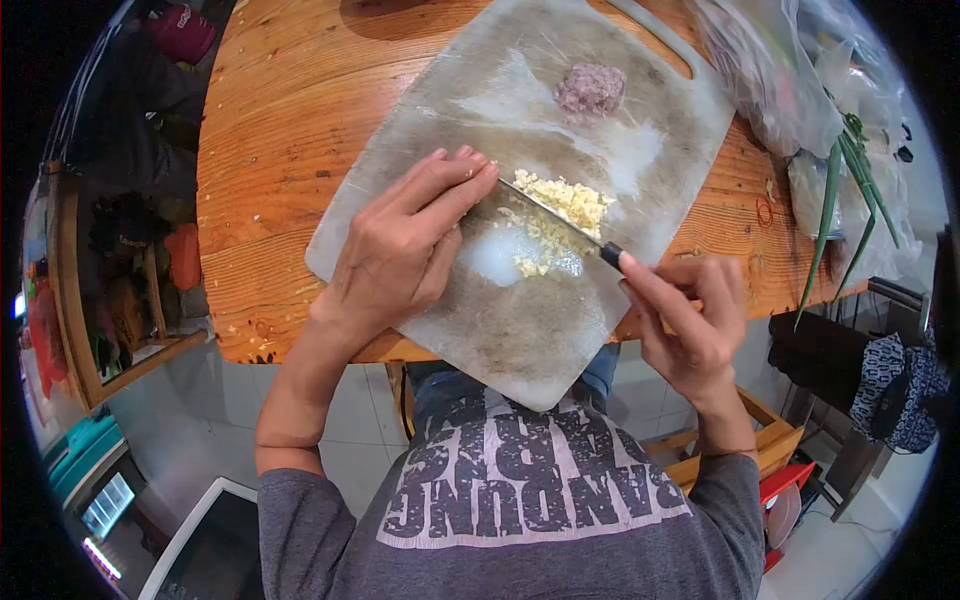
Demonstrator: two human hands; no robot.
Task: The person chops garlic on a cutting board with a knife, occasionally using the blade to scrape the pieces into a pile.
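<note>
Item: mincing station, wooden table [290, 120], head view

Risks, as judged from this pose:
- Your left hand [400, 245] presses flat on the spine of the knife [555, 215] near its tip, with the fingertips [470, 165] reaching past the blade line; if the tip rocks or skids on the wet board, those fingers could slide onto the edge
- The cutting board [450, 110] hangs over the near table edge toward your lap; hard downward pressure at that corner could tip or shift it
- The chopped garlic [565, 200] lies in a loose pale heap hard against the blade, mid-board; a wide rocking stroke may scatter bits off the board, as crumbs already lie on the table to the left
- The small purple minced pile [590, 88] sits well apart, toward the far side of the board, and looks safe from the blade

Hand pose:
- Left hand: open, palm down, fingers extended together and bearing on the blade's back, wrist angled in from the lower left
- Right hand [690, 320]: closed around the knife's dark handle, index finger laid along the top, wrist low at the board's right edge

Nearby: plastic bags [770, 80] and green onion stalks [835, 210] at the table's right side
</note>
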